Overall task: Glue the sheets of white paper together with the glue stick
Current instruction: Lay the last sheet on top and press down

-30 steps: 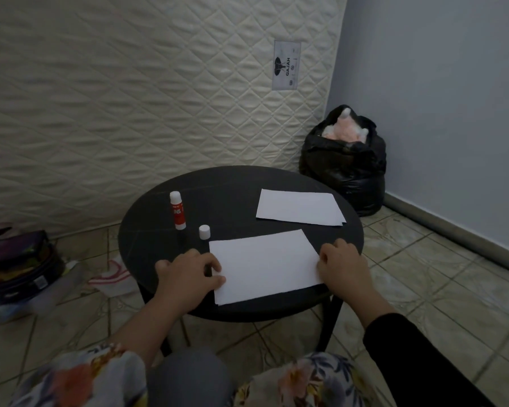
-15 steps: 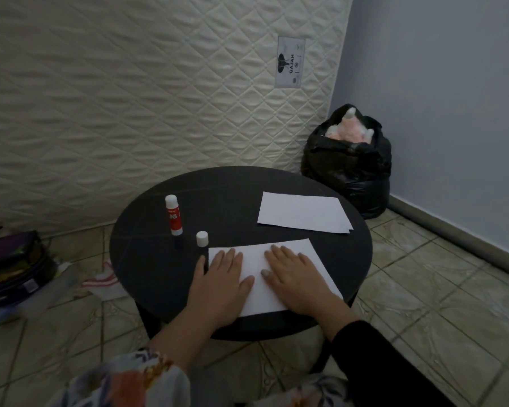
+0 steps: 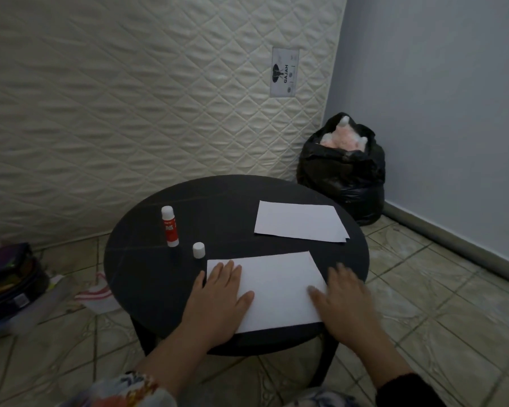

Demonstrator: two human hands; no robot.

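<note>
Both hands flat, fingers straight: left hand (image 3: 218, 301) and right hand (image 3: 346, 304) press the near paper sheet (image 3: 276, 289). Uncapped glue stick (image 3: 170, 226) stands beyond the left fingers.

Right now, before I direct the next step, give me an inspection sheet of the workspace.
Surface: round black table, standing on beige floor tiles.
Job's things: near white paper sheet under both hands; far white paper sheets stacked at the back right; red glue stick upright, uncapped; its white cap standing beside it.
Clutter: dark bag and papers on the floor at left.
Grippers: left hand flat on the near sheet's left end; right hand flat at its right edge, blurred.
Cables: nothing seen.
Surroundings: quilted cream mattress against the wall; black plastic bag in the corner.
</note>
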